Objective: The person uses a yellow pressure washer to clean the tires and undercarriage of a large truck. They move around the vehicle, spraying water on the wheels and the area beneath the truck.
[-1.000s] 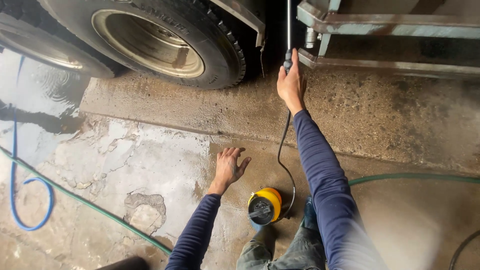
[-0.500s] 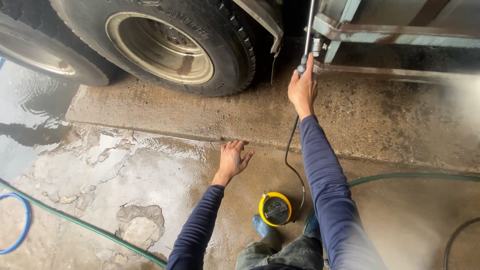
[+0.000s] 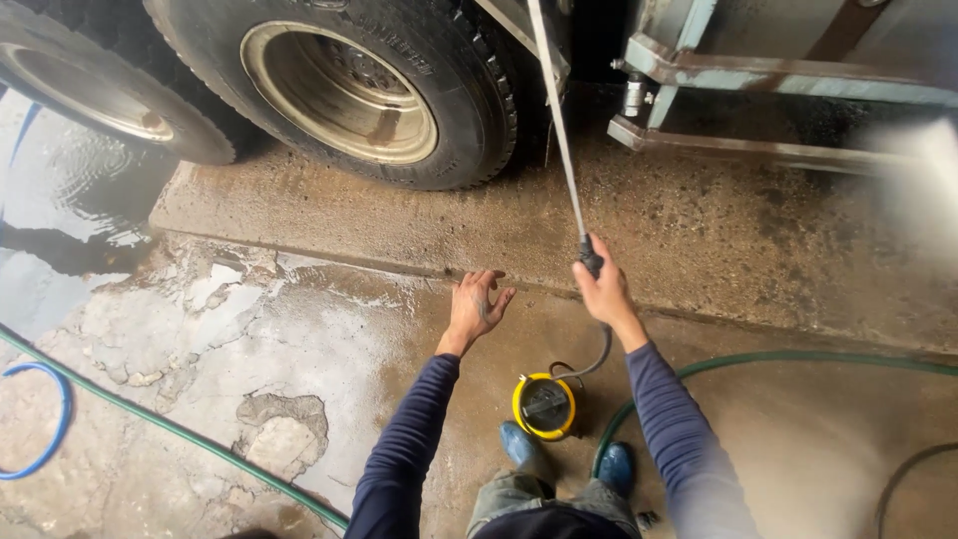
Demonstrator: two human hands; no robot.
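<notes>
right hand [image 3: 605, 289] gripping spray lance [image 3: 559, 130], aimed past truck tyre [image 3: 399, 80]. left hand [image 3: 477, 307] open, empty, hovering alongside. mid-rinse, probably; steadying lance next.

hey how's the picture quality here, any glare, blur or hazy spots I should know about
Head view: daylight glares off the puddle at left, hiding the floor beneath; a pale haze, perhaps spray, washes out the right edge near the truck frame; the gap behind the tyre is deep shadow; the right hand on the spray lance and the open left hand are sharp; straight edges bow slightly, wide-angle.
</notes>
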